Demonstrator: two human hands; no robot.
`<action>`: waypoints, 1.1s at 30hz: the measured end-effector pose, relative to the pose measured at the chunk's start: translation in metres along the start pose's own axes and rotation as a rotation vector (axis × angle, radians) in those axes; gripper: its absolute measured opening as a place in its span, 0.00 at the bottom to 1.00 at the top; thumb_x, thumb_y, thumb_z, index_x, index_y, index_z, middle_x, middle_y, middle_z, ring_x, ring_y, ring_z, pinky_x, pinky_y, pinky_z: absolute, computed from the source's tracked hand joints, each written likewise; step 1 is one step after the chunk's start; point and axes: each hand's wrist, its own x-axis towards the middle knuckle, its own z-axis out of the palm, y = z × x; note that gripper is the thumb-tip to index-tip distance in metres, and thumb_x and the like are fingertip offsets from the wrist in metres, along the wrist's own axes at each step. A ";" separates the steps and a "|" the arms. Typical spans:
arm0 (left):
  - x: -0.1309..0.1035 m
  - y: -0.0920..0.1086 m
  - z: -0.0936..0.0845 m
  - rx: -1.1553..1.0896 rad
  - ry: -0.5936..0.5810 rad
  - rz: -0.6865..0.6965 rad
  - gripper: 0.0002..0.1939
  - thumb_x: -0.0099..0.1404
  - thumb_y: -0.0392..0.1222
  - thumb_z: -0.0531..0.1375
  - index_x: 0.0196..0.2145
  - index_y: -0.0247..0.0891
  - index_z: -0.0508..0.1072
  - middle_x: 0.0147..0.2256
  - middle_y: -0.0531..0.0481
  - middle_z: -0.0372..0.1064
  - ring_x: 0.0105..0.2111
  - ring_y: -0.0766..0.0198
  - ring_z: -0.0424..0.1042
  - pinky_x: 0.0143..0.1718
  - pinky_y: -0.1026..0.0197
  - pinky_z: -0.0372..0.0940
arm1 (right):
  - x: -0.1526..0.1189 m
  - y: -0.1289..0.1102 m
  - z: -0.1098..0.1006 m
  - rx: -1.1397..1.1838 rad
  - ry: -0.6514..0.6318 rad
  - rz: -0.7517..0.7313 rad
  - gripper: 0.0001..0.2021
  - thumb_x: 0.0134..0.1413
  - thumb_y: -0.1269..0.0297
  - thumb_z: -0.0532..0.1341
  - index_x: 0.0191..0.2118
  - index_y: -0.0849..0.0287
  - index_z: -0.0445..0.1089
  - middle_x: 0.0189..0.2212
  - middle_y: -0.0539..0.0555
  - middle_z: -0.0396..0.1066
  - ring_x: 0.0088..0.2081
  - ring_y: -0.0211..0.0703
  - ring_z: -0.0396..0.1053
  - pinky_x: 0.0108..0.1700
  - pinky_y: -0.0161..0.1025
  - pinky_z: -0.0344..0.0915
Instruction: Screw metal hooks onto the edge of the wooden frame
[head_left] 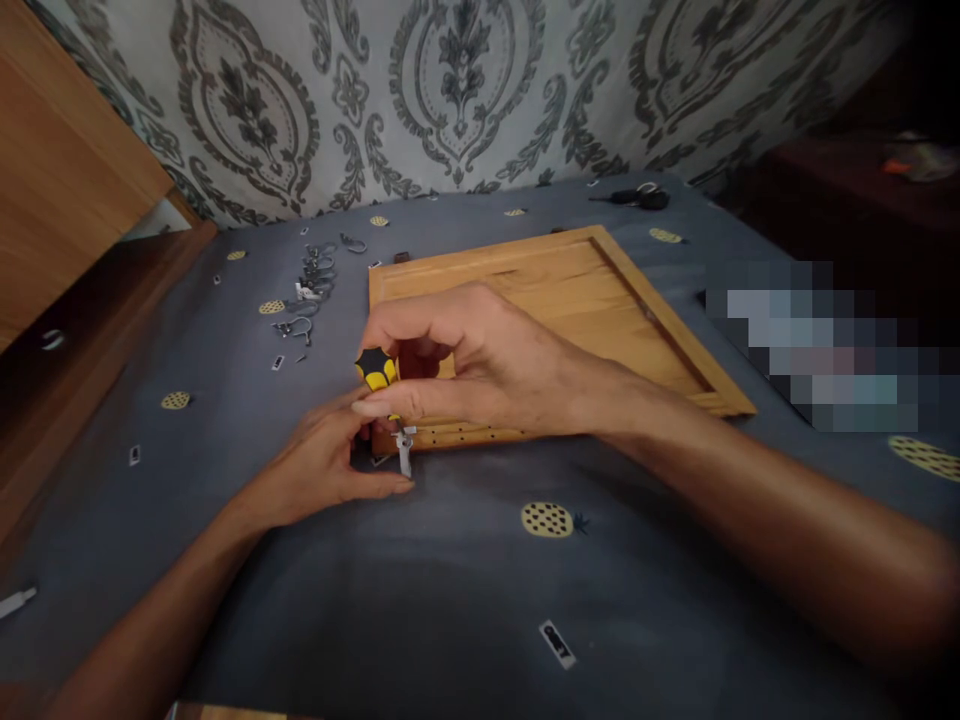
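Note:
My right hand [480,350] has its thumb and fingers closed around the handle of a screwdriver [375,368], black and yellow at the top, pointing down. Under it is a small grey metal fitting [405,455] that looks like a hinge, at the near left corner of a framed wooden panel [540,290]. My left hand [315,465] pinches this fitting, its thumb at the lower end and its other fingers partly hidden behind the right hand. The screwdriver's tip meets the fitting or sits just above it; I cannot tell which. A row of small dark holes runs along the panel's near edge.
Several small metal fittings [319,265] lie in a cluster on the dark blue, pineapple-print cloth [450,600]. A black tool [637,196] lies at the back right. Wooden furniture [67,180] stands on the left, a patterned curtain [465,90] behind. A blurred-out object [810,345] is at right.

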 end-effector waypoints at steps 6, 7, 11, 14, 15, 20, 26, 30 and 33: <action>-0.001 -0.003 0.000 0.014 -0.013 -0.018 0.19 0.60 0.56 0.69 0.39 0.40 0.73 0.35 0.51 0.68 0.34 0.59 0.68 0.33 0.58 0.65 | 0.000 -0.003 -0.006 -0.004 -0.088 -0.017 0.06 0.68 0.67 0.60 0.38 0.63 0.68 0.33 0.47 0.70 0.34 0.31 0.67 0.36 0.29 0.64; 0.000 -0.002 0.000 0.016 -0.013 -0.018 0.19 0.59 0.57 0.69 0.40 0.41 0.73 0.35 0.51 0.69 0.34 0.59 0.68 0.33 0.58 0.65 | 0.000 -0.002 -0.006 -0.011 -0.085 -0.015 0.06 0.68 0.66 0.60 0.38 0.63 0.68 0.33 0.47 0.70 0.33 0.31 0.66 0.35 0.29 0.64; 0.001 0.001 -0.001 -0.006 -0.024 0.000 0.20 0.60 0.57 0.68 0.43 0.42 0.73 0.36 0.51 0.70 0.34 0.59 0.69 0.34 0.57 0.65 | 0.000 0.002 -0.004 -0.060 -0.052 -0.016 0.09 0.69 0.65 0.59 0.35 0.63 0.67 0.29 0.46 0.65 0.30 0.30 0.61 0.32 0.29 0.60; 0.002 0.002 -0.001 -0.015 -0.020 -0.008 0.20 0.60 0.57 0.68 0.44 0.43 0.73 0.36 0.51 0.70 0.34 0.59 0.69 0.34 0.57 0.66 | 0.000 0.003 -0.002 -0.131 -0.027 -0.036 0.11 0.69 0.64 0.59 0.34 0.62 0.65 0.27 0.45 0.63 0.30 0.31 0.60 0.32 0.31 0.58; 0.002 0.003 -0.001 -0.015 -0.017 -0.009 0.20 0.60 0.57 0.68 0.43 0.42 0.73 0.36 0.51 0.70 0.34 0.59 0.69 0.34 0.57 0.66 | 0.000 0.003 -0.002 -0.145 -0.016 -0.038 0.12 0.69 0.63 0.60 0.33 0.62 0.65 0.27 0.45 0.63 0.30 0.31 0.60 0.32 0.31 0.58; 0.001 0.005 -0.001 0.011 -0.002 -0.006 0.19 0.60 0.56 0.69 0.41 0.41 0.74 0.36 0.52 0.71 0.35 0.59 0.70 0.35 0.58 0.66 | 0.001 0.003 -0.002 -0.153 -0.002 -0.042 0.14 0.68 0.62 0.61 0.31 0.61 0.63 0.26 0.45 0.62 0.29 0.31 0.60 0.31 0.31 0.57; 0.000 0.003 -0.001 0.010 -0.015 0.000 0.20 0.60 0.56 0.69 0.44 0.41 0.74 0.36 0.52 0.71 0.34 0.60 0.70 0.35 0.58 0.66 | 0.000 0.002 -0.002 -0.117 0.004 -0.031 0.13 0.67 0.64 0.62 0.31 0.61 0.63 0.26 0.45 0.63 0.29 0.31 0.60 0.31 0.31 0.56; 0.000 -0.002 -0.001 -0.004 -0.023 0.007 0.23 0.60 0.55 0.69 0.48 0.43 0.73 0.36 0.52 0.71 0.34 0.60 0.70 0.35 0.58 0.66 | 0.000 0.000 -0.003 -0.119 -0.010 -0.014 0.11 0.68 0.64 0.61 0.33 0.62 0.66 0.28 0.45 0.65 0.30 0.30 0.60 0.33 0.31 0.57; 0.000 -0.003 0.000 -0.002 -0.019 -0.010 0.23 0.59 0.56 0.69 0.48 0.44 0.74 0.36 0.52 0.71 0.35 0.59 0.70 0.35 0.58 0.67 | 0.000 -0.002 -0.003 -0.152 -0.035 0.000 0.13 0.69 0.63 0.61 0.32 0.63 0.67 0.27 0.44 0.64 0.29 0.30 0.58 0.32 0.31 0.57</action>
